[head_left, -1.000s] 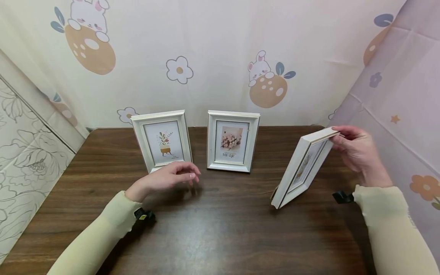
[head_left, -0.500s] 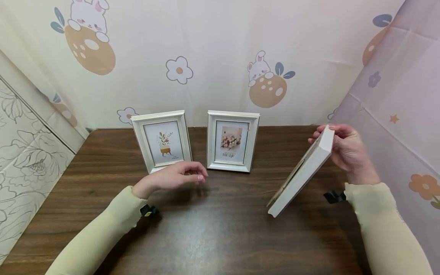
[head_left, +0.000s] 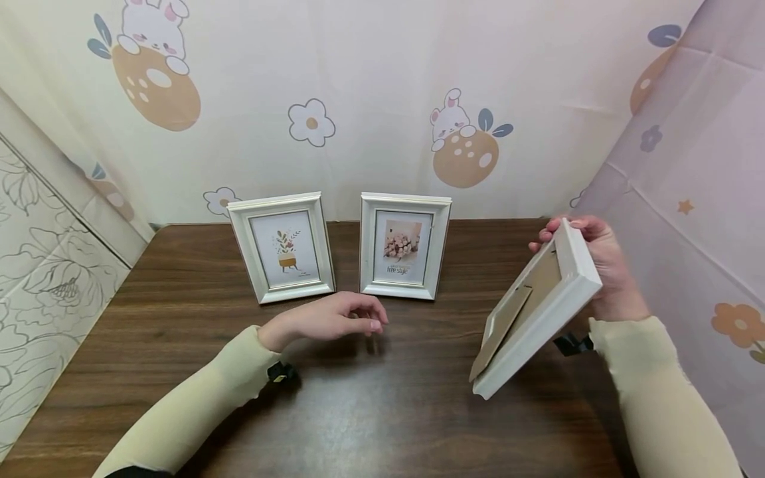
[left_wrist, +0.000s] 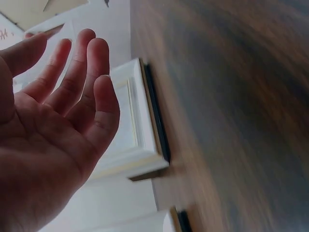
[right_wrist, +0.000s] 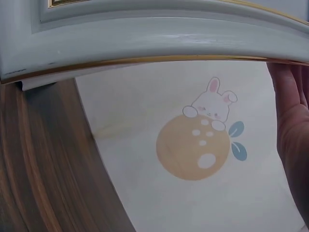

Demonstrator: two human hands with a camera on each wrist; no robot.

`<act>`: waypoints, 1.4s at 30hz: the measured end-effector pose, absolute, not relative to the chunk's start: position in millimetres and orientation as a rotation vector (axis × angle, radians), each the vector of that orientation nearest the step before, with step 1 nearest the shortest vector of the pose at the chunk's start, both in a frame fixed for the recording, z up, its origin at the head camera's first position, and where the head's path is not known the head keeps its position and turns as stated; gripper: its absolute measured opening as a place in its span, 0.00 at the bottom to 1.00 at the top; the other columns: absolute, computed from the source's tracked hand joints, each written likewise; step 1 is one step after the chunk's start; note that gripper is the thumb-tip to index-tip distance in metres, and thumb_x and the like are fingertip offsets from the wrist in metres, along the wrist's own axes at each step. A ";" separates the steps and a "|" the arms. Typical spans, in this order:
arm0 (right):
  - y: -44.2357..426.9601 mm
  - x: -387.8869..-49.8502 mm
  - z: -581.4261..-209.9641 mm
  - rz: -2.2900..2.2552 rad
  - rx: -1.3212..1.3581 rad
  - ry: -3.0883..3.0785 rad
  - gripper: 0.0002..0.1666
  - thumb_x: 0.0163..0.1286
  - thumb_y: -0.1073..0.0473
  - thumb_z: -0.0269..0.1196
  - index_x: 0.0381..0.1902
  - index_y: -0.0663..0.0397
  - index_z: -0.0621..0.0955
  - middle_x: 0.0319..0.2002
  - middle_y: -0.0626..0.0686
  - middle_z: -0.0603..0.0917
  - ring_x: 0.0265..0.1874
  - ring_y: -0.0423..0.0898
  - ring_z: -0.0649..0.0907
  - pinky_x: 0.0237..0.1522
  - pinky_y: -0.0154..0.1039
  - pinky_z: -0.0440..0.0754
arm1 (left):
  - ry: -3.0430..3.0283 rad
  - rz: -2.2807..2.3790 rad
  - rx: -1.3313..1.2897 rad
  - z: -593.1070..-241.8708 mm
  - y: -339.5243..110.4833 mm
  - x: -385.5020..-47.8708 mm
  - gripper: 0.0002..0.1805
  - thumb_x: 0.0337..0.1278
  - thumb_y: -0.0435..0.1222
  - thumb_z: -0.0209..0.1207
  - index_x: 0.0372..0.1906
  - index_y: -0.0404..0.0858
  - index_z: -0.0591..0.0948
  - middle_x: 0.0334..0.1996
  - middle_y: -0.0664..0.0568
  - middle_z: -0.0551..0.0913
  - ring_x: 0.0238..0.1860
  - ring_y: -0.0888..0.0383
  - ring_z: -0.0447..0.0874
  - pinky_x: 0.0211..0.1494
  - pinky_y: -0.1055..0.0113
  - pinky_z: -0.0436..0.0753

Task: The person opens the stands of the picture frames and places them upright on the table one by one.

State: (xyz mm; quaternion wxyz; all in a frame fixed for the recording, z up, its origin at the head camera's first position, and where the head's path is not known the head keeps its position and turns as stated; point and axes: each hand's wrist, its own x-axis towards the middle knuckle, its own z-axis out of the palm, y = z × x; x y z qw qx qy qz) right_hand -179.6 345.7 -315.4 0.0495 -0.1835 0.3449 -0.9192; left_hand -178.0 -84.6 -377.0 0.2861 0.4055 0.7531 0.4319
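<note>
My right hand grips a white picture frame by its top edge, tilted, with its brown back and fold-out stand facing left in the head view. In the right wrist view the front moulding of that frame crosses the top, and part of the hand shows at the right. My left hand hovers over the table, fingers loosely bent and holding nothing. Behind it stand two more white frames: a plant-pot picture frame and a pink-flower picture frame.
The dark wooden table runs back to a patterned curtain with rabbits and flowers. Another curtain hangs along the right side, and a line-drawn floral panel stands at the left.
The right hand has turned the held frame, so its back now shows instead of its picture. My left hand has moved right, away from the plant-pot picture frame.
</note>
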 end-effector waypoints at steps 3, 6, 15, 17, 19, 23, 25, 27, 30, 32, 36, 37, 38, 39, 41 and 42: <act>342.9 -179.1 -317.2 -2.777 -0.623 1.128 0.23 0.76 0.78 0.43 0.39 0.70 0.85 0.39 0.67 0.84 0.38 0.61 0.84 0.49 0.59 0.82 | 1.974 1.172 1.124 -377.1 -73.3 -175.6 0.12 0.74 0.38 0.54 0.52 0.35 0.79 0.45 0.44 0.86 0.44 0.45 0.84 0.49 0.63 0.81; 340.1 -178.3 -317.7 -2.771 -0.634 1.162 0.23 0.76 0.77 0.44 0.39 0.67 0.86 0.40 0.66 0.84 0.39 0.60 0.84 0.50 0.58 0.81 | 1.922 1.221 1.166 -374.4 -58.9 -171.6 0.10 0.74 0.37 0.55 0.51 0.36 0.79 0.44 0.41 0.85 0.43 0.43 0.84 0.49 0.60 0.82; 331.2 -176.6 -312.4 -2.752 -0.607 1.246 0.20 0.75 0.77 0.48 0.37 0.66 0.87 0.38 0.64 0.85 0.37 0.58 0.84 0.48 0.55 0.83 | 1.901 1.251 1.306 -370.3 -12.7 -152.5 0.08 0.72 0.39 0.57 0.49 0.42 0.81 0.43 0.54 0.85 0.42 0.56 0.84 0.46 0.68 0.82; 329.9 -177.2 -311.6 -2.755 -0.603 1.246 0.21 0.74 0.78 0.47 0.35 0.67 0.87 0.37 0.64 0.85 0.36 0.58 0.84 0.47 0.55 0.83 | 1.896 1.269 1.322 -370.8 -4.5 -148.0 0.08 0.71 0.39 0.58 0.48 0.42 0.81 0.43 0.57 0.85 0.43 0.63 0.82 0.47 0.69 0.81; 328.7 -178.1 -311.4 -2.751 -0.625 1.251 0.21 0.74 0.79 0.47 0.34 0.68 0.87 0.36 0.64 0.85 0.35 0.58 0.84 0.46 0.54 0.84 | 1.880 1.297 1.327 -372.0 2.6 -144.3 0.08 0.70 0.38 0.59 0.48 0.40 0.82 0.42 0.57 0.84 0.43 0.67 0.80 0.47 0.69 0.81; 326.7 -179.4 -311.1 -2.725 -0.711 1.184 0.22 0.72 0.82 0.45 0.34 0.70 0.86 0.36 0.66 0.85 0.35 0.60 0.85 0.47 0.56 0.84 | 1.845 1.338 1.319 -374.3 12.4 -139.0 0.09 0.66 0.36 0.63 0.46 0.37 0.82 0.40 0.57 0.84 0.42 0.69 0.81 0.46 0.70 0.82; 325.7 -179.6 -310.8 -2.716 -0.739 1.154 0.22 0.71 0.83 0.45 0.34 0.71 0.86 0.36 0.67 0.85 0.35 0.61 0.85 0.47 0.56 0.83 | 1.831 1.338 1.318 -375.4 15.3 -137.4 0.10 0.63 0.35 0.66 0.46 0.37 0.82 0.39 0.58 0.84 0.42 0.69 0.81 0.45 0.70 0.82; 324.9 -179.8 -310.3 -2.714 -0.749 1.141 0.22 0.71 0.83 0.45 0.34 0.73 0.86 0.37 0.67 0.85 0.36 0.62 0.86 0.47 0.56 0.83 | 1.822 1.330 1.314 -376.3 17.2 -135.8 0.10 0.61 0.35 0.68 0.45 0.38 0.82 0.40 0.58 0.84 0.43 0.68 0.81 0.44 0.71 0.82; 324.0 -180.3 -310.1 -2.714 -0.752 1.130 0.21 0.71 0.84 0.45 0.34 0.74 0.85 0.37 0.68 0.85 0.36 0.62 0.86 0.47 0.56 0.84 | 1.807 1.324 1.306 -378.5 19.4 -133.7 0.11 0.58 0.35 0.70 0.44 0.39 0.82 0.41 0.57 0.84 0.44 0.67 0.81 0.43 0.71 0.83; 323.6 -180.8 -310.4 -2.706 -0.770 1.112 0.21 0.71 0.84 0.44 0.35 0.74 0.85 0.38 0.68 0.85 0.37 0.62 0.86 0.47 0.56 0.83 | 1.806 1.328 1.303 -379.7 20.5 -132.6 0.12 0.56 0.34 0.71 0.44 0.39 0.82 0.41 0.55 0.84 0.44 0.66 0.81 0.42 0.71 0.83; 323.1 -181.4 -312.2 -2.687 -0.844 1.112 0.19 0.71 0.83 0.47 0.37 0.74 0.85 0.39 0.69 0.85 0.38 0.62 0.86 0.48 0.56 0.83 | 1.814 1.342 1.293 -380.4 21.3 -131.2 0.14 0.53 0.34 0.73 0.43 0.39 0.82 0.39 0.54 0.85 0.42 0.67 0.83 0.41 0.70 0.84; 322.9 -181.7 -312.4 -2.681 -0.863 1.111 0.18 0.70 0.83 0.48 0.38 0.74 0.85 0.39 0.69 0.85 0.38 0.62 0.86 0.48 0.56 0.83 | 1.819 1.345 1.288 -380.5 21.2 -131.1 0.14 0.52 0.34 0.73 0.43 0.39 0.82 0.38 0.54 0.85 0.41 0.67 0.83 0.40 0.70 0.84; 322.9 -182.1 -312.6 -2.676 -0.882 1.114 0.18 0.70 0.83 0.48 0.38 0.74 0.85 0.40 0.69 0.85 0.38 0.62 0.86 0.48 0.56 0.83 | 1.822 1.350 1.282 -380.6 21.1 -130.9 0.14 0.52 0.34 0.74 0.43 0.39 0.82 0.37 0.54 0.85 0.40 0.67 0.83 0.40 0.70 0.84; 322.8 -182.5 -312.8 -2.672 -0.897 1.116 0.18 0.70 0.83 0.48 0.39 0.74 0.85 0.40 0.69 0.85 0.38 0.62 0.86 0.49 0.56 0.83 | 1.824 1.357 1.275 -380.8 21.0 -130.8 0.15 0.51 0.34 0.74 0.42 0.39 0.82 0.36 0.54 0.85 0.40 0.67 0.83 0.40 0.70 0.84; 323.1 -183.0 -312.5 -2.666 -0.914 1.108 0.18 0.71 0.83 0.47 0.39 0.75 0.85 0.40 0.69 0.85 0.39 0.63 0.86 0.49 0.56 0.83 | 1.831 1.367 1.271 -381.0 21.1 -130.5 0.15 0.51 0.34 0.74 0.42 0.40 0.81 0.35 0.53 0.85 0.39 0.66 0.83 0.39 0.69 0.84; 323.4 -183.0 -312.5 -2.664 -0.918 1.110 0.18 0.71 0.83 0.47 0.39 0.75 0.85 0.40 0.69 0.84 0.39 0.63 0.86 0.49 0.56 0.83 | 1.834 1.371 1.273 -381.0 21.0 -130.3 0.15 0.51 0.34 0.74 0.43 0.40 0.81 0.35 0.52 0.85 0.39 0.66 0.83 0.39 0.69 0.84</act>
